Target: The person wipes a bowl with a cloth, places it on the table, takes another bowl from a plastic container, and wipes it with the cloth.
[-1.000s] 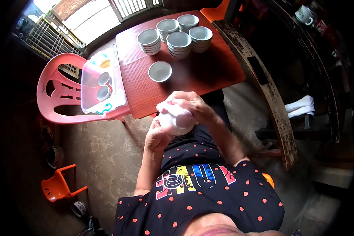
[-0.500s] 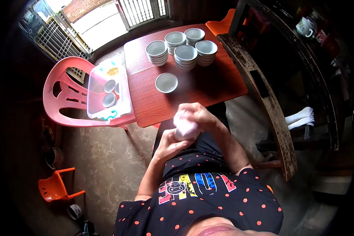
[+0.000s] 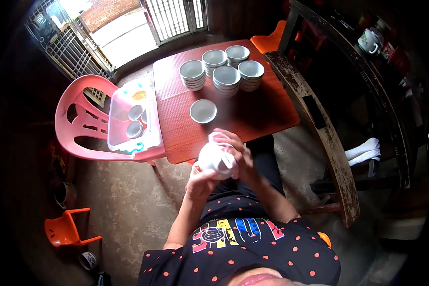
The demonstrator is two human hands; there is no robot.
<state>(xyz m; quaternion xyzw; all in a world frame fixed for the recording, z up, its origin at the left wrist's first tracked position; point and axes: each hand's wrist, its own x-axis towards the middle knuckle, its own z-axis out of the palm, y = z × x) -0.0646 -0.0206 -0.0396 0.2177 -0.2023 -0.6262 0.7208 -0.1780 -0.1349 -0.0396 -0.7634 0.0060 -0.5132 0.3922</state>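
Note:
A white bowl is held over my lap, just off the near edge of the red table. My left hand grips its lower left side. My right hand is wrapped round its right side with a pale pink cloth against it. One bowl stands alone on the table, its mouth up. Behind it are several stacks of bowls.
A pink chair on the left bears a clear plastic bin with several bowls inside. A worn wooden bench runs along the right. A small orange chair stands at the lower left.
The view has shifted, so the table sits lower in it. The held bowl has turned in my hands, and my right hand with the cloth has moved round to its right side.

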